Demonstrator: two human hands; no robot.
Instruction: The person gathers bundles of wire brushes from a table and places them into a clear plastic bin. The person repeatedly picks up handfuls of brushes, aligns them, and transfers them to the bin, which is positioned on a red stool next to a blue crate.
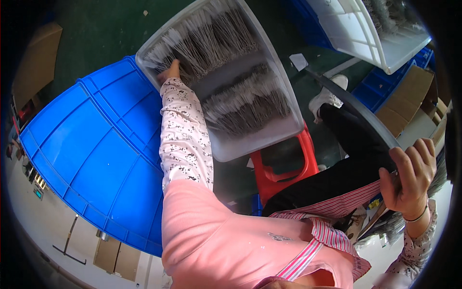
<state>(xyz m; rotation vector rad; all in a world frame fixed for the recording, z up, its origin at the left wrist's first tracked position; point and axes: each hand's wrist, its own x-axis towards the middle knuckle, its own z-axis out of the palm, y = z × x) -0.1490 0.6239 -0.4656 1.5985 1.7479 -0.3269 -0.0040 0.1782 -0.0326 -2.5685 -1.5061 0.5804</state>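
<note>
My left hand (169,72) reaches into the far left corner of a white plastic tray (284,130), at the ends of a row of thin wire-stemmed brushes (207,41) with whitish bristles. Its fingertips are hidden there, so I cannot see whether it grips any. A second bunch of brushes (250,103) lies in the near half of the same tray. On the right, my right hand (409,178) is raised, with thumb and curled fingers around the near end of a long grey strip-like edge (353,103). What that edge belongs to is unclear.
Blue plastic crates (110,159) fill the left side. A red stool (284,173) stands by the tray's near edge. Far right, another white tray (356,33) holds more brushes, near a cardboard box (406,101). My leg and white shoe (329,96) are beside the grey edge.
</note>
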